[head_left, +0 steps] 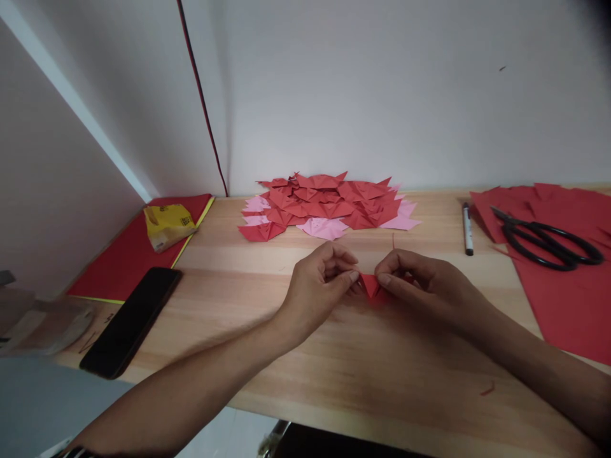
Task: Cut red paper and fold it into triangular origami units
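Observation:
Between my two hands is a small piece of folded red paper [371,285], its lower part pointing down in a triangle. My left hand [328,275] pinches its left side between thumb and fingers. At the right side, my right hand [414,278] pinches it the same way. Both hands are just above the wooden table [334,375], and the fingers hide the paper's ends. Beyond them, against the wall, lies a pile of folded red and pink paper pieces [324,208].
Black-handled scissors [548,240] lie on red paper sheets [573,305] at right, with a marker [467,229] beside them. At left are a phone [131,322], a red sheet stack [112,261] and a yellow packet [168,226]. A dark cable [203,95] runs down the wall.

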Demonstrator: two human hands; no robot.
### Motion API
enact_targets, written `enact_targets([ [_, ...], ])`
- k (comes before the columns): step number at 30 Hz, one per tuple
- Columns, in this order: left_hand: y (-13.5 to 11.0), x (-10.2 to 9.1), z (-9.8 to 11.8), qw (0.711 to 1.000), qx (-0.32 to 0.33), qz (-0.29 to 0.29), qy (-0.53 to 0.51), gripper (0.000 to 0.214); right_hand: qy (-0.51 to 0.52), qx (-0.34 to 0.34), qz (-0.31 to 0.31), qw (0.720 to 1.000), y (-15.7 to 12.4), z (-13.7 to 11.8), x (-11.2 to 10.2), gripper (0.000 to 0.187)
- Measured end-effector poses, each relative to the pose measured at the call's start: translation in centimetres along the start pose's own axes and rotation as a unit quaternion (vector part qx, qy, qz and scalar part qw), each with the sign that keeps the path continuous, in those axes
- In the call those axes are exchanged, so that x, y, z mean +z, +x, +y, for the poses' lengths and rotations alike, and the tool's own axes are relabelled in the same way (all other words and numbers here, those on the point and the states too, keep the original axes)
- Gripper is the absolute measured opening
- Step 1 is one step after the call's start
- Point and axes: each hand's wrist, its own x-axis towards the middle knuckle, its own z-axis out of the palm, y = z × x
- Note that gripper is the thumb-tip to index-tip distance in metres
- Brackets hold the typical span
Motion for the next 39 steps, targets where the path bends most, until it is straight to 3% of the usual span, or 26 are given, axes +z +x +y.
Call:
enact_targets([
  [10, -0.1, 0.1, -0.1, 0.996, -0.059, -0.042, 0.046, 0.022, -0.03, -0.001, 0.022, 0.999, 0.0, -0.1, 0.0, 0.021],
  [17, -0.2, 0.1, 0.0, 0.994, -0.061, -0.024, 0.091, 0.008, -0.05, -0.004, 0.008, 0.999, -0.3, -0.8, 0.2, 0.019],
  [22, -0.1, 0.2, 0.1, 0.994, -0.093, -0.033, 0.05, 0.009, -0.001, 0.006, -0.022, 1.0, 0.2, -0.1, -0.4, 0.029],
  [27, 0.1, -0.1, 0.4, 0.992, -0.124, -0.017, 0.031, 0.012, 0.112, 0.027, 0.023, 0.993, 0.6, 0.7, -1.2, 0.046],
  [31, 0.2, -0.2, 0.4, 0.993, -0.114, -0.023, 0.021, 0.016, 0.169, 0.068, 0.007, 0.983, 0.6, 0.7, -1.4, 0.054],
  [34, 0.2, -0.1, 0.4, 0.993, -0.117, -0.022, 0.022, 0.017, 0.136, 0.052, 0.007, 0.989, 0.7, 0.5, -1.4, 0.053],
  [39, 0.0, 0.2, 0.2, 0.992, -0.113, -0.024, 0.042, 0.014, 0.014, 0.011, -0.022, 1.0, 0.4, -0.3, -0.9, 0.031],
])
